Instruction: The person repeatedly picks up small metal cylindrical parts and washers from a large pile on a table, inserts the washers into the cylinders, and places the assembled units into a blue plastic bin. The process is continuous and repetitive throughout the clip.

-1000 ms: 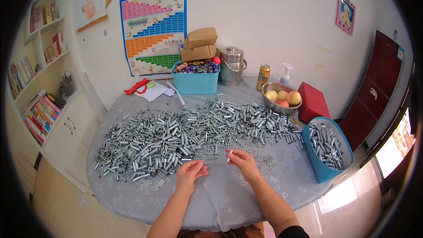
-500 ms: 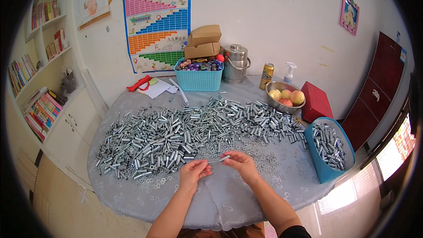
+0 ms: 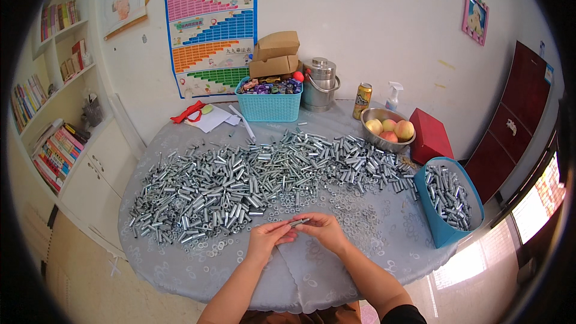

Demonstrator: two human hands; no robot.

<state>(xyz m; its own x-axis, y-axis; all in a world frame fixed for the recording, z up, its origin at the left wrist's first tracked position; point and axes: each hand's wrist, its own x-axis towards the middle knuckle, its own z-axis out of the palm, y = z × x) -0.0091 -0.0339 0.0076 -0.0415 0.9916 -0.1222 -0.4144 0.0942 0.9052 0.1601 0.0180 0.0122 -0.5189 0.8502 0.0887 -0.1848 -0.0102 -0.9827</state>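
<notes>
Above the front middle of the table, my left hand point(image 3: 267, 240) and my right hand point(image 3: 324, 231) meet with closed fingertips. Between them is a thin silvery bolt with a metal sleeve point(image 3: 298, 222) on it, partly covered by fingers. The left fingers pinch the bolt's end; the right fingers grip the sleeve. Just beyond the hands spreads a wide heap of metal sleeves and bolts point(image 3: 222, 183). Small flat washers point(image 3: 354, 207) lie scattered near my right hand and along the heap's front edge.
At the right edge stands a blue bin point(image 3: 441, 237) filled with metal sleeves. Farther back are a steel bowl of fruit point(image 3: 384, 142), a red box point(image 3: 431, 136), a can point(image 3: 362, 101), a spray bottle point(image 3: 393, 97), a steel pot point(image 3: 318, 87) and a turquoise basket point(image 3: 269, 109).
My hands have drawn closer together. The bolt and sleeve, stretched out between them before, now sit nearly hidden in the fingertips.
</notes>
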